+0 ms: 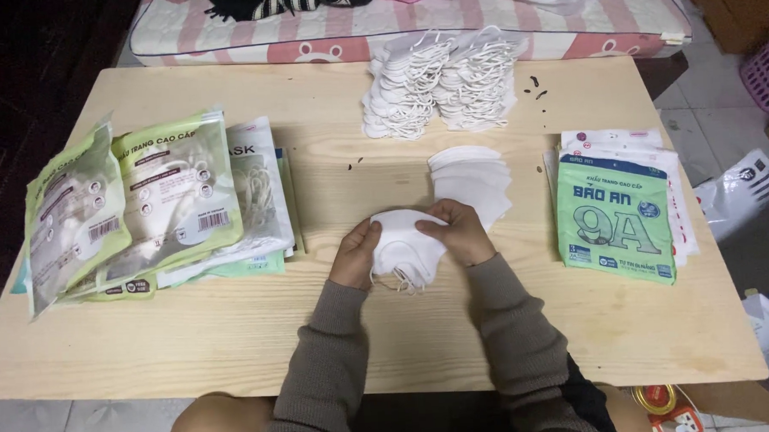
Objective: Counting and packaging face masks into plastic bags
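1. Two hands are meeting at the middle of the pale wooden tabletop, both pinching a small stack of white soft fabric face masks.
2. Left hand is gripping the stack's 9 o'clock edge, thumb on top; right hand is closing on its 3 o'clock edge, fingers curled over.
3. Judging by the drooping ear loops at 6 o'clock, the masks are looking very light, limp and easily crumpled, not fragile; the layers are likely sliding on each other, so holding both side edges together seems the soundest grip.
4. Lying fanned at 1 o'clock of the hands is a row of flat white masks; at 12 o'clock, two heaps of looped white masks.
5. Sitting at 9 o'clock are filled green-and-clear plastic pouches; at 3 o'clock, flat green printed bags.
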